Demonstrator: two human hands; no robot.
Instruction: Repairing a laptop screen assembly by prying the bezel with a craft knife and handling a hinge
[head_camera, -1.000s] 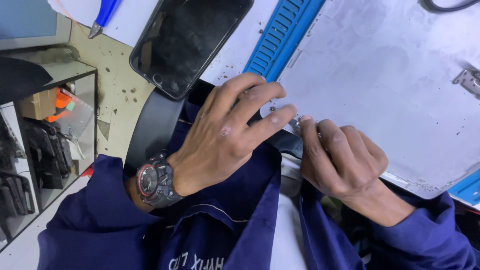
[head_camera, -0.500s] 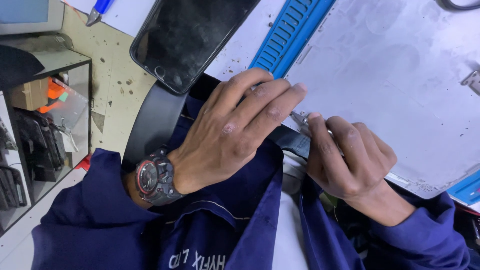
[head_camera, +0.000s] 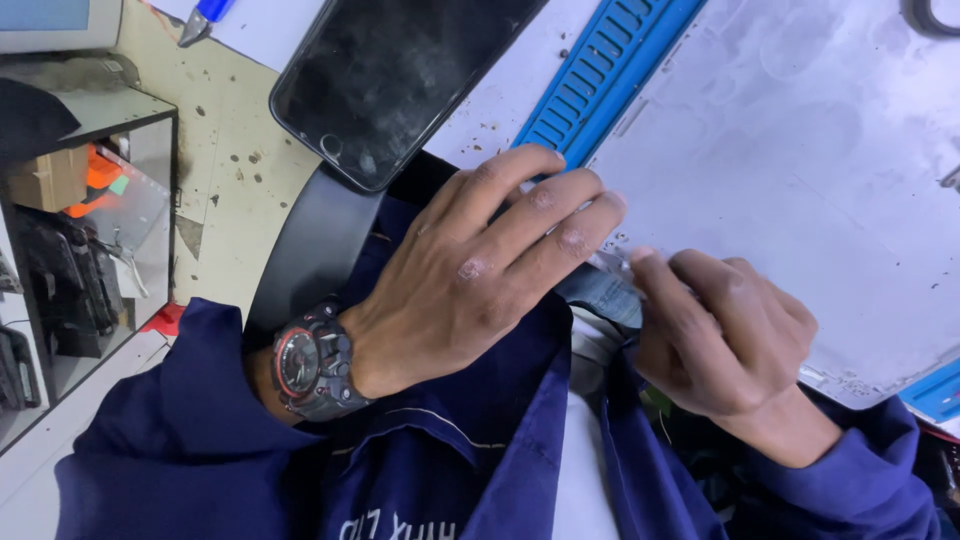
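at the far left a dark shelf unit (head_camera: 80, 250) with glass panels holds black shapes and something orange, and a blue pen (head_camera: 205, 18) lies at the far edge of the stained bench (head_camera: 235, 170). just right of that, a black phone (head_camera: 400, 80) lies screen up, its glass dusty, its near corner reaching over a black curved band (head_camera: 315, 250) that runs down toward your wrist. your left wrist carries a black and red watch (head_camera: 310, 365) above the navy sleeve. your left hand (head_camera: 470, 280) lies palm down, fingers (head_camera: 540, 215) stretched out and close together, their tips pressing at the near edge of the grey work mat (head_camera: 800, 170), just near of the blue slotted tray (head_camera: 600, 85). between your two hands sits a small metal piece (head_camera: 610, 263), mostly hidden; what it is you cannot tell. your right hand (head_camera: 725, 335) is curled, thumb and fingertips pinched onto that piece, touching your left fingertips. the mat runs on to the right, a blue corner (head_camera: 935, 390) showing beneath its near right end.
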